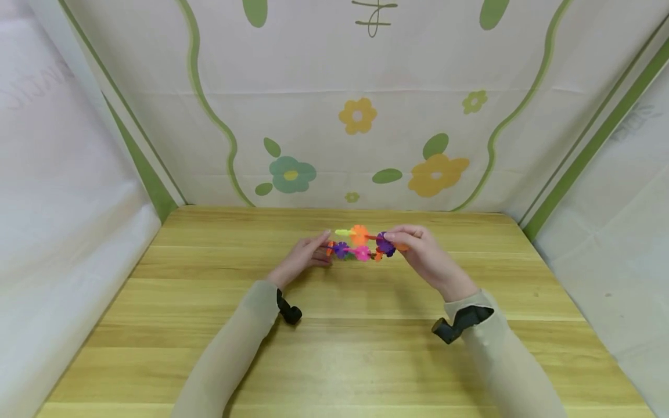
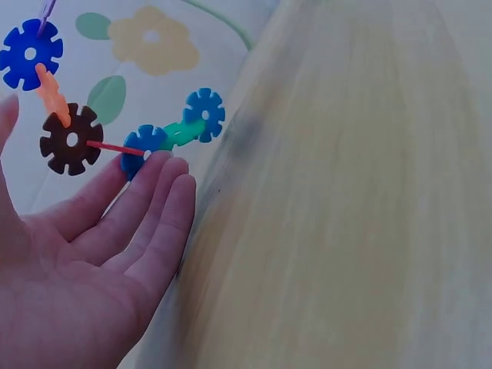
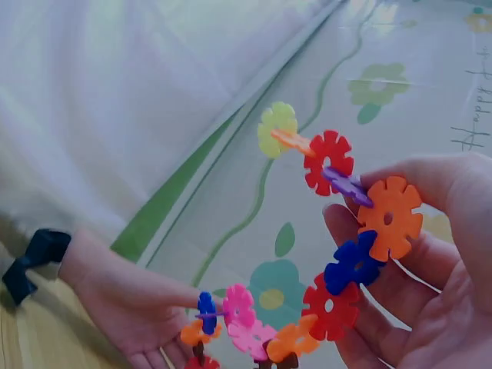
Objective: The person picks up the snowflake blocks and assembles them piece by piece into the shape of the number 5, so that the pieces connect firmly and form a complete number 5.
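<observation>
A chain of colourful slotted plastic discs (image 1: 362,253), linked edge to edge, is held up over the table between both hands. My right hand (image 1: 425,255) pinches it at an orange disc (image 3: 401,201), thumb on one side and fingers behind. One stretch of the chain runs from there to a yellow disc (image 3: 277,129) at a free end. Another stretch curves down through red and pink discs toward my left hand (image 1: 302,255). In the left wrist view, that hand's fairly straight fingers touch a blue disc (image 2: 138,138) beside a brown disc (image 2: 58,147).
The wooden table (image 1: 345,360) spreads beneath both forearms. A white cloth wall (image 1: 313,64) with printed flowers rises at its back edge, and more white cloth hangs at the left and right. Black straps with small cameras (image 1: 291,313) sit on both wrists.
</observation>
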The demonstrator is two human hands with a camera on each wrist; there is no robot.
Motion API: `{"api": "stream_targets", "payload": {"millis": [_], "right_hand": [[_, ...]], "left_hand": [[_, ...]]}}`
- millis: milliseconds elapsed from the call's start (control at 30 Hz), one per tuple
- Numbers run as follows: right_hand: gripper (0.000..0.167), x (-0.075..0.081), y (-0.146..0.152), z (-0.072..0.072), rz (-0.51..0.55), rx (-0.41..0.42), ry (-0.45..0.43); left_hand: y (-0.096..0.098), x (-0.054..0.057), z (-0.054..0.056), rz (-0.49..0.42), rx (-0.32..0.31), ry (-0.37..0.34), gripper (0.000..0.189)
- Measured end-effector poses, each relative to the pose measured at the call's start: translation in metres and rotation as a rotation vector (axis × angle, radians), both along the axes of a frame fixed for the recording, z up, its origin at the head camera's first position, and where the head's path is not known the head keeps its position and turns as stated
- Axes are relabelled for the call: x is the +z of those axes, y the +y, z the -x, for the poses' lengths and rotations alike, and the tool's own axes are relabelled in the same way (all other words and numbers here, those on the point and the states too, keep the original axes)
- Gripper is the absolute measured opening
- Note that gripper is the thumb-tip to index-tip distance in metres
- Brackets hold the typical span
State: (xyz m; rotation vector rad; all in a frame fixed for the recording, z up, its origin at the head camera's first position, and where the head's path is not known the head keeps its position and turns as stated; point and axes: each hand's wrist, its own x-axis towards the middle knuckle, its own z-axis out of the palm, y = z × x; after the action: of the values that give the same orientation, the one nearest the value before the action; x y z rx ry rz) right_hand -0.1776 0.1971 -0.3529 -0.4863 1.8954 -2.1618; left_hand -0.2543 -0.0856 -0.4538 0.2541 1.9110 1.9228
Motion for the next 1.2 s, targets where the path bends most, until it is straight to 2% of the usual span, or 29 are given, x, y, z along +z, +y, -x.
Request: {"api": "stream_targets", "payload": {"millis": [133, 300, 400, 500, 633, 767, 900, 1033, 1200], "right_hand": [[0.025, 0.009, -0.001, 0.004, 0.076, 0.01, -0.069], [0.028, 0.017, -0.005, 0.008, 0.21, 0.034, -0.116], [0.03, 0.02, -0.007, 0.01, 0.251, 0.035, -0.122], [0.031, 0.023, -0.009, 0.011, 0.275, 0.016, -0.121], [0.029, 0.025, -0.014, 0.013, 0.349, -0.02, -0.139], [0.025, 0.026, -0.018, 0.012, 0.455, -0.049, -0.176], [0.019, 0.027, -0.021, 0.011, 0.505, -0.065, -0.198], [0.012, 0.028, -0.023, 0.01, 0.517, -0.056, -0.223], [0.013, 0.03, -0.023, 0.008, 0.547, -0.051, -0.261]], "left_hand": [[-0.002, 0.001, -0.002, 0.03, -0.04, -0.003, 0.073], [-0.003, 0.001, -0.006, 0.021, -0.084, 0.016, 0.081], [-0.004, 0.001, -0.008, 0.028, -0.142, 0.067, 0.076], [-0.003, 0.0, -0.01, 0.135, -0.163, 0.146, 0.062], [0.004, -0.003, -0.011, 0.251, -0.129, 0.223, 0.046], [0.012, -0.004, -0.012, 0.238, -0.075, 0.254, 0.035], [0.016, -0.002, -0.015, 0.256, -0.041, 0.29, 0.032], [0.018, -0.001, -0.017, 0.25, -0.045, 0.3, 0.031], [0.021, -0.001, -0.018, 0.245, -0.058, 0.327, 0.03]]}}
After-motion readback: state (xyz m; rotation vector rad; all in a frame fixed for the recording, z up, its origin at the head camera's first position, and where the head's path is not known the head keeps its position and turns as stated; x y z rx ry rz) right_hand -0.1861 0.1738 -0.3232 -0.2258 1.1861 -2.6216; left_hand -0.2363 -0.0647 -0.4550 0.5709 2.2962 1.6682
